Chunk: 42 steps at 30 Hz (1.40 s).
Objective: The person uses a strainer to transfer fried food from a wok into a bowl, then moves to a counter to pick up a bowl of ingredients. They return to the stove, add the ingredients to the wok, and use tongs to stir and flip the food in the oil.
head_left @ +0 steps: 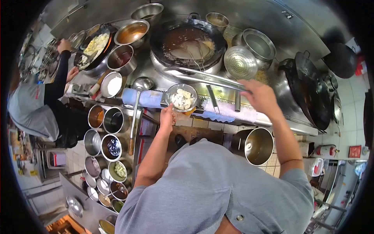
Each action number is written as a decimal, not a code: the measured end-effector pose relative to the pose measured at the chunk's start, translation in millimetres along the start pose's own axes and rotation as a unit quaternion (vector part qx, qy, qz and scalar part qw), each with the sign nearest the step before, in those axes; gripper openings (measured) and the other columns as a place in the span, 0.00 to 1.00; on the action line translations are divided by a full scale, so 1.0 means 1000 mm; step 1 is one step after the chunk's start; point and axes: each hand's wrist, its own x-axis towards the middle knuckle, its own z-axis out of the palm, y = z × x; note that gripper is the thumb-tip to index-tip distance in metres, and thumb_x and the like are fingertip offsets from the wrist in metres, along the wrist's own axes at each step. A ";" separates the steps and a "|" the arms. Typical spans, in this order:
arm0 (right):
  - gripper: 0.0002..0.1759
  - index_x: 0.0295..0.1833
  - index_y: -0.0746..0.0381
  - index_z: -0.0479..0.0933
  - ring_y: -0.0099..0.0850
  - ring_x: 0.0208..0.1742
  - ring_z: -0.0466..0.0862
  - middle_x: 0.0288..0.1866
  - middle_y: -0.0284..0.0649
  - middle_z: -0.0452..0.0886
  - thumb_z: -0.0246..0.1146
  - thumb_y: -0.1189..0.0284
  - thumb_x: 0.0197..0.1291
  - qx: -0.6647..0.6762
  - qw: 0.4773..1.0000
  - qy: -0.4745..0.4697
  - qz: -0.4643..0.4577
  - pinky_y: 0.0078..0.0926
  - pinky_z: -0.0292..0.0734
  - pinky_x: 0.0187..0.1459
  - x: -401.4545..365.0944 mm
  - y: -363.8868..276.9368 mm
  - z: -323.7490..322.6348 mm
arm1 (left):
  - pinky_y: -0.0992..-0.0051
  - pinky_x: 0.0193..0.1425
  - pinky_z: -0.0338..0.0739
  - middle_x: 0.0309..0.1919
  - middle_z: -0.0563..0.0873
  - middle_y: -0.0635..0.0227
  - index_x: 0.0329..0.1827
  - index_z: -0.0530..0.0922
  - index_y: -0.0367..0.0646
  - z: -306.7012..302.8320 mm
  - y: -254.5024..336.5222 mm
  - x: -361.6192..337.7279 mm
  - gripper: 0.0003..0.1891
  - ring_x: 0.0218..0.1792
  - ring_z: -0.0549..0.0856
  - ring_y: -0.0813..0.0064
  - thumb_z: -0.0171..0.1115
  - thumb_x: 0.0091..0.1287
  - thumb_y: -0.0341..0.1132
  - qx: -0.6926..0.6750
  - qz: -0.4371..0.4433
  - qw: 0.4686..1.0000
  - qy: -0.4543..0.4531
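My left hand (168, 117) grips the rim of a small bowl (168, 99) at the front of the stove. White, coated-looking pieces of food (182, 98) fill it. My right hand (260, 97) is closed around one end of long metal tongs (210, 76). Their two arms slant left across the front of a large wok (159, 54), above the bowl. Dark oil (183, 37) fills the wok, with pale froth on top. A wire strainer (200, 54) rests in it, its handle reaching over the front edge.
A perforated ladle (240, 62) and a steel pot (265, 46) stand right of the wok. Folded cloths (142, 96) lie along the stove edge. Several steel containers (93, 142) stand at left. Further left, a co-worker (39, 97) works at another wok (105, 58).
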 end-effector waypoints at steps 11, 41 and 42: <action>0.21 0.52 0.53 0.73 0.39 0.34 0.79 0.35 0.38 0.76 0.63 0.64 0.49 -0.131 0.985 -0.108 0.005 0.35 0.73 0.33 0.011 -0.034 -0.061 | 0.75 0.40 0.77 0.41 0.78 0.69 0.48 0.71 0.44 -0.024 0.018 0.008 0.10 0.39 0.80 0.77 0.52 0.65 0.28 0.008 0.169 0.981 -0.092; 0.21 0.53 0.54 0.72 0.42 0.44 0.78 0.41 0.43 0.78 0.60 0.63 0.52 -0.139 0.990 0.013 0.004 0.37 0.73 0.43 0.152 -0.054 -0.041 | 0.80 0.23 0.76 0.26 0.78 0.67 0.32 0.65 0.44 -0.102 0.095 0.018 0.08 0.21 0.78 0.79 0.56 0.63 0.31 -0.097 0.254 0.961 0.044; 0.21 0.54 0.53 0.72 0.41 0.43 0.78 0.39 0.43 0.77 0.61 0.63 0.52 -0.146 0.988 -0.023 -0.041 0.36 0.73 0.41 0.142 -0.070 -0.060 | 0.80 0.23 0.76 0.26 0.78 0.67 0.32 0.65 0.44 -0.105 0.095 0.020 0.08 0.21 0.78 0.79 0.56 0.63 0.31 -0.094 0.254 0.962 0.041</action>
